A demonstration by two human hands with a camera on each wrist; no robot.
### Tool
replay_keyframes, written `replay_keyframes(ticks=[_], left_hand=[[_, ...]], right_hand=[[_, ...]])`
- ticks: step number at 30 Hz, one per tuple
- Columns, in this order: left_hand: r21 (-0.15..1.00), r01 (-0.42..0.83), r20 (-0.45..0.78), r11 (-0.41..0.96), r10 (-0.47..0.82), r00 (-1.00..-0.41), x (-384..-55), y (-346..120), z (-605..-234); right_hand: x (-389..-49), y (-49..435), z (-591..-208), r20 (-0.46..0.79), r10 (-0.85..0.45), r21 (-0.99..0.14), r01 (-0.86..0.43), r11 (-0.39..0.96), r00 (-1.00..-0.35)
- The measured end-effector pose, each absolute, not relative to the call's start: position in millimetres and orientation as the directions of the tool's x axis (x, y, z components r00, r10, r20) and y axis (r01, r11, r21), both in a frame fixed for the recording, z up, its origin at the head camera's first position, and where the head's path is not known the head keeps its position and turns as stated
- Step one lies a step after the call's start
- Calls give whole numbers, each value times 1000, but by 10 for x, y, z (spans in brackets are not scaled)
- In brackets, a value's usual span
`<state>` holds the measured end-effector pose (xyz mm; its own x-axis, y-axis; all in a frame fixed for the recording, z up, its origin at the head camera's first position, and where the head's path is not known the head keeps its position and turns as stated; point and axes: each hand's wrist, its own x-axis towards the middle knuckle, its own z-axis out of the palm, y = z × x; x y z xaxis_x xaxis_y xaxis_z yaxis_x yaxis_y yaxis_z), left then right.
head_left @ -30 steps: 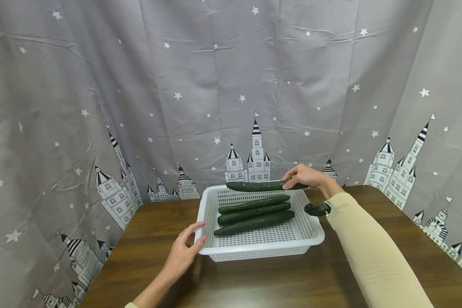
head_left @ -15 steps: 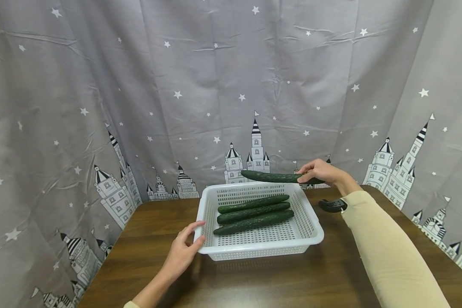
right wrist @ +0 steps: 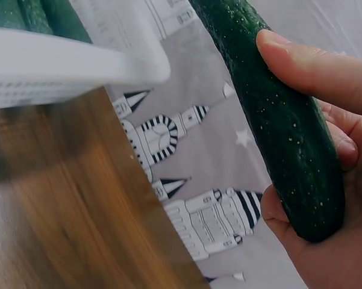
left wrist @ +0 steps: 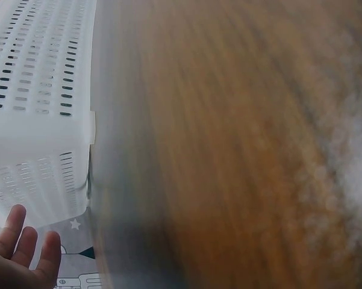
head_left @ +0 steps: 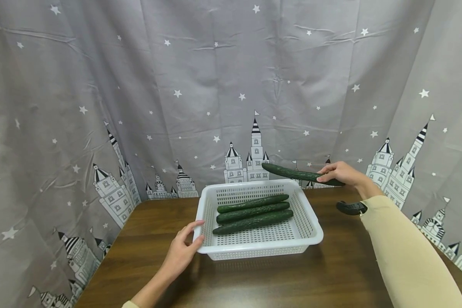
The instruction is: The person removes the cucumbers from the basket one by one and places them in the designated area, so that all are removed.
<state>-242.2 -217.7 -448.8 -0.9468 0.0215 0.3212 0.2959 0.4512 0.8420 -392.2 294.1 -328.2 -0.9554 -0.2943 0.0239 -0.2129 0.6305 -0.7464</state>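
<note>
My right hand (head_left: pixel 340 174) holds a dark green cucumber (head_left: pixel 292 172) near one end, raised behind the basket's back right corner. Thumb and fingers close round it in the right wrist view, where the cucumber (right wrist: pixel 289 132) shows small pale bumps; its far end points left and slightly up. Three more cucumbers (head_left: pixel 253 214) lie side by side in the white perforated basket (head_left: pixel 262 248). Resting at the basket's left rim is my left hand (head_left: pixel 180 252), thumb and forefinger spread over the edge. Its other fingers (left wrist: pixel 27 244) extend loosely beside the basket wall in the left wrist view.
The basket stands on a brown wooden table (head_left: pixel 277 284). Behind the table hangs a grey curtain (head_left: pixel 200 107) printed with stars and castles. A black strap (head_left: pixel 351 208) sticks out at the right sleeve.
My right hand has carried the cucumber rightward from above the basket's back edge, and its left end has tilted up. The left hand and the basket have stayed in place.
</note>
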Motion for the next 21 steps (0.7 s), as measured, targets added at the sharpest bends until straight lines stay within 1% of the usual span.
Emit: replay_keyframes(ticks=[6,13,15,18,21], left_hand=[[837,302,328,456,23,-944,-2419,-2173,-4489],[835,310,335,454,27,-942,-2415,-2166,-4476],[837,308,333,452,26,-943,-2412,-2166,-4471],[834,311,336,455,26,-941,-2412,-2169,-4475],[829,316,343,461,27,-939,-2413,-2170,-4482]], right_hand=[[-3848,3178,-3305,10,-241,-724,-174,667,-970],[-3722,3411,-3400,23,-168,-764,-125,633,-986],[-3696,3485,-3443,24,-152,-776,-114,620,-988],[-3656,3592,-3516,-9,-127,-829,-63,556,-992],[-3605,3700,-3585,-32,-103,-855,-26,518,-994]])
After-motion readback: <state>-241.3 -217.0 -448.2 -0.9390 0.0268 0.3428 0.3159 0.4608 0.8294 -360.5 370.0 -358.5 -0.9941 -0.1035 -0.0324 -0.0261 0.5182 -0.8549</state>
